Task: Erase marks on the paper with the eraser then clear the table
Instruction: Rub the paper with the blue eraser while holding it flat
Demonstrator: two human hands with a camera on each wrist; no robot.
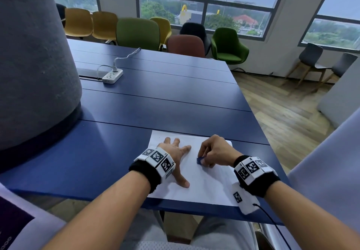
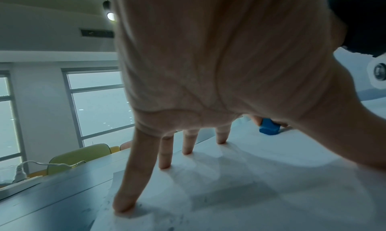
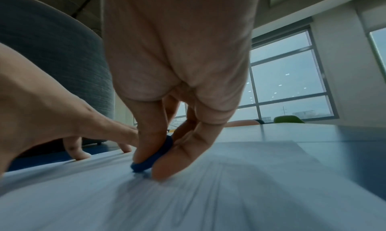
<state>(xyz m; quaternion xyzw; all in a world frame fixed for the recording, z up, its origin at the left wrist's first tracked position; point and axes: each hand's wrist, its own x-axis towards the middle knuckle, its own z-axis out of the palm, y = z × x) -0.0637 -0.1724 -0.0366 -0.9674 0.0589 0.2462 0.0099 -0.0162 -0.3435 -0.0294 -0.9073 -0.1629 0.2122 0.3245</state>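
The right hand [image 1: 213, 152] is pinching a small blue rubber eraser [image 1: 200, 160] between thumb and curled fingertips, pressing its lower edge onto the white sheet of paper [image 1: 210, 183] at lower centre of the head view. The left hand [image 1: 175, 159] is lying spread and flat-fingered just left of it, fingertips [image 2: 123, 204] pinning the sheet near faint grey smudges. To do this well, I judge, strokes should be running short and away from the pinning hand, so the paper is not buckling. The sheet is lying at the near edge of the dark blue slatted surface [image 1: 155, 97].
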